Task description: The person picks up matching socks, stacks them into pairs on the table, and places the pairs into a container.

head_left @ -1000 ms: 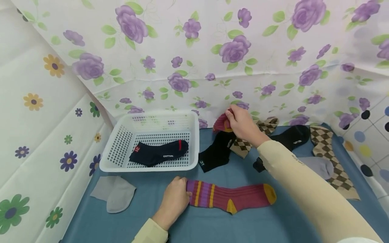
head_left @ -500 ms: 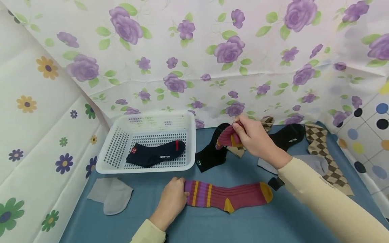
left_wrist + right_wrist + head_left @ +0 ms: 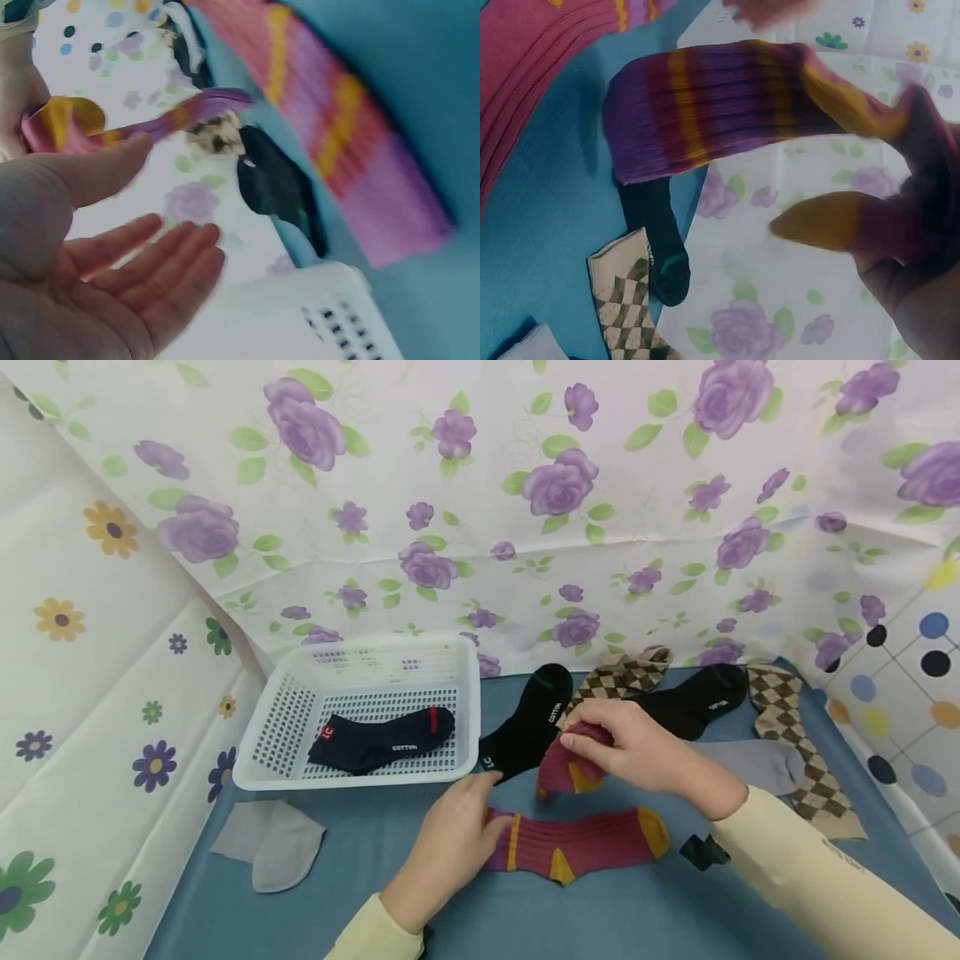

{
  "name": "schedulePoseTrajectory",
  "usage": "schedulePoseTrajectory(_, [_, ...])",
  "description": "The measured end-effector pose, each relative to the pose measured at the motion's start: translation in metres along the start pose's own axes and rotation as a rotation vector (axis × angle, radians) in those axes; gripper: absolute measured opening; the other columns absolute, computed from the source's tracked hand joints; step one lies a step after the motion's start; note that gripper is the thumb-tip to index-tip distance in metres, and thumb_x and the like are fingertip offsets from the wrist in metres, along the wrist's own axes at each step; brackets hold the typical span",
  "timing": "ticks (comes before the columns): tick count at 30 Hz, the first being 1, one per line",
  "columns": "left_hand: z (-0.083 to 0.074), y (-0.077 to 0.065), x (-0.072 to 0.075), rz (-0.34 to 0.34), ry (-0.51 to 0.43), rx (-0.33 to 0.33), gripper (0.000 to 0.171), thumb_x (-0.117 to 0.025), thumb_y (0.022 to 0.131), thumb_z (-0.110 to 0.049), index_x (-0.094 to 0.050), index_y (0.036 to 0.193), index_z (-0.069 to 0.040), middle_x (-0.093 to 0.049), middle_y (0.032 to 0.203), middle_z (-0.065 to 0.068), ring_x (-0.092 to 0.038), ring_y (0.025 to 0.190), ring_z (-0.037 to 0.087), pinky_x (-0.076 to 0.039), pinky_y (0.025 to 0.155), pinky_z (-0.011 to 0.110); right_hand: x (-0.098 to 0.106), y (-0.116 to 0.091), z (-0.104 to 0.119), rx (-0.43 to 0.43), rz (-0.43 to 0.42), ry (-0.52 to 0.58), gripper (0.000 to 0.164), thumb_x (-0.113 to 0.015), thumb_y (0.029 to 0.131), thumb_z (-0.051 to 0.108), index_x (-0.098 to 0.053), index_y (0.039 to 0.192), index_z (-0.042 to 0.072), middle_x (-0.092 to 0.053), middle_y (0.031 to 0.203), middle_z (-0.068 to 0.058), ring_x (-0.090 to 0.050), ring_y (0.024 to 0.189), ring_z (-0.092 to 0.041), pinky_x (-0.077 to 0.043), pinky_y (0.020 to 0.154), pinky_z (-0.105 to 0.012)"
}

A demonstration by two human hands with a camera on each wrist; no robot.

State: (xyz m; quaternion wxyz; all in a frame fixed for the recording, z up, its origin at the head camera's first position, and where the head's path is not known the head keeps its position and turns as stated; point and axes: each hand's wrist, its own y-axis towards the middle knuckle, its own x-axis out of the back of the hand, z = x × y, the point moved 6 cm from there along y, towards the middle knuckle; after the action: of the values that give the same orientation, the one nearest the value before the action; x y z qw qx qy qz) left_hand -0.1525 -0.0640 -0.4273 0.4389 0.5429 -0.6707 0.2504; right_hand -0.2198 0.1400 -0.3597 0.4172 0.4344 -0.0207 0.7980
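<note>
The right hand (image 3: 641,747) is pinching the held sock (image 3: 573,762), thumb and fingers closing on its bunched cloth. This maroon sock is hanging above the blue cloth (image 3: 352,868), to the right of the left hand (image 3: 450,839). In the right wrist view its purple-and-yellow striped cuff is trailing away from the grip, while a yellow patch is showing near the fingers.

The left hand is gripping nothing — its fingers are stretching out loosely, the thumb standing apart, and the left wrist view is showing the bare palm. In the head view it is covering the cuff end of the flat sock (image 3: 600,839); the wrist view is showing a gap between them. The flat sock, of the same maroon with stripes, is lying with its yellow toe pointing right and its yellow heel facing the person.

Behind the left hand the white basket (image 3: 360,781) is standing, and the navy sock (image 3: 375,745) is lying inside it on the perforated floor. A black sock (image 3: 528,722) is resting just beside the basket's right side — whether they are touching, one cannot tell. Farther right, a checked sock (image 3: 626,672) and a second black sock (image 3: 701,697) are lying along the back, both partly hidden by the right hand. A lilac-grey sock (image 3: 753,766) is reaching toward another checked sock (image 3: 813,752) at the far right. In front of the basket, at the left, a pale grey sock (image 3: 277,847) is lying bent.
</note>
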Motion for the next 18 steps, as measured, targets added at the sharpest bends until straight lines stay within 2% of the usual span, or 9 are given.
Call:
schedulePoseTrajectory(3, [-0.016,0.008,0.003,0.001,-0.102,-0.105,0.074,-0.070,0.080,-0.043,-0.036,0.142,-0.021,-0.042,0.136,-0.005,-0.045,0.113,0.008,-0.041,0.090,0.031,-0.007,-0.001,0.009,0.057,0.059,-0.039,0.006,-0.058,0.092,0.033,-0.061,0.098,0.033,-0.050,0.083,0.016,-0.045,0.067,-0.003,-0.042,0.055,-0.023])
schedulePoseTrajectory(6, [-0.029,0.016,0.000,0.016,-0.120,-0.201,0.082,-0.066,0.079,-0.052,-0.025,0.146,-0.029,-0.026,0.146,-0.007,-0.035,0.125,0.011,-0.039,0.093,0.033,-0.012,-0.006,0.018,0.103,0.091,-0.105,0.007,-0.062,0.089,0.035,-0.063,0.096,0.033,-0.045,0.084,0.017,-0.042,0.066,-0.001,-0.041,0.056,-0.020])
schedulePoseTrajectory(8, [-0.035,0.020,-0.004,0.028,-0.090,-0.254,0.076,-0.063,0.080,-0.056,-0.029,0.144,-0.031,-0.020,0.149,-0.005,-0.029,0.130,0.013,-0.037,0.095,0.037,-0.014,-0.009,0.023,0.144,0.088,-0.146,0.009,-0.064,0.087,0.035,-0.065,0.096,0.031,-0.043,0.086,0.017,-0.041,0.066,0.000,-0.040,0.056,-0.019])
schedulePoseTrajectory(10, [-0.038,0.024,-0.007,0.034,-0.054,-0.296,0.064,-0.063,0.081,-0.054,-0.043,0.136,-0.028,-0.024,0.148,-0.002,-0.026,0.132,0.015,-0.035,0.097,0.038,-0.014,-0.011,0.029,0.193,0.071,-0.189,0.010,-0.067,0.085,0.033,-0.066,0.095,0.029,-0.042,0.087,0.016,-0.040,0.067,0.001,-0.039,0.056,-0.016])
schedulePoseTrajectory(12, [-0.038,0.026,-0.010,0.027,-0.024,-0.324,0.045,-0.066,0.082,-0.049,-0.056,0.118,-0.025,-0.034,0.143,0.000,-0.028,0.130,0.015,-0.033,0.099,0.036,-0.013,-0.012,0.034,0.240,0.051,-0.245,0.010,-0.069,0.084,0.031,-0.066,0.093,0.028,-0.041,0.087,0.015,-0.038,0.069,0.002,-0.037,0.058,-0.015])
schedulePoseTrajectory(14, [-0.037,0.027,-0.011,0.013,-0.023,-0.338,0.028,-0.069,0.082,-0.043,-0.058,0.099,-0.022,-0.044,0.134,-0.001,-0.033,0.126,0.011,-0.033,0.098,0.029,-0.011,-0.014,0.036,0.275,0.033,-0.302,0.011,-0.071,0.083,0.029,-0.066,0.092,0.027,-0.040,0.086,0.014,-0.036,0.071,0.002,-0.036,0.059,-0.014])
schedulePoseTrajectory(16, [-0.033,0.028,-0.011,-0.005,-0.046,-0.328,0.022,-0.070,0.082,-0.037,-0.053,0.087,-0.024,-0.055,0.112,-0.005,-0.045,0.109,0.005,-0.038,0.086,0.019,-0.007,-0.017,0.036,0.286,0.022,-0.356,0.012,-0.073,0.081,0.027,-0.066,0.091,0.027,-0.040,0.087,0.014,-0.036,0.073,0.002,-0.036,0.061,-0.014])
schedulePoseTrajectory(18, [-0.028,0.028,-0.009,-0.014,-0.079,-0.301,0.024,-0.069,0.083,-0.034,-0.047,0.082,-0.025,-0.055,0.090,-0.010,-0.050,0.085,0.002,-0.041,0.069,0.014,-0.002,-0.020,0.035,0.293,0.006,-0.406,0.015,-0.075,0.079,0.023,-0.066,0.092,0.025,-0.042,0.087,0.013,-0.037,0.075,0.001,-0.037,0.063,-0.016])
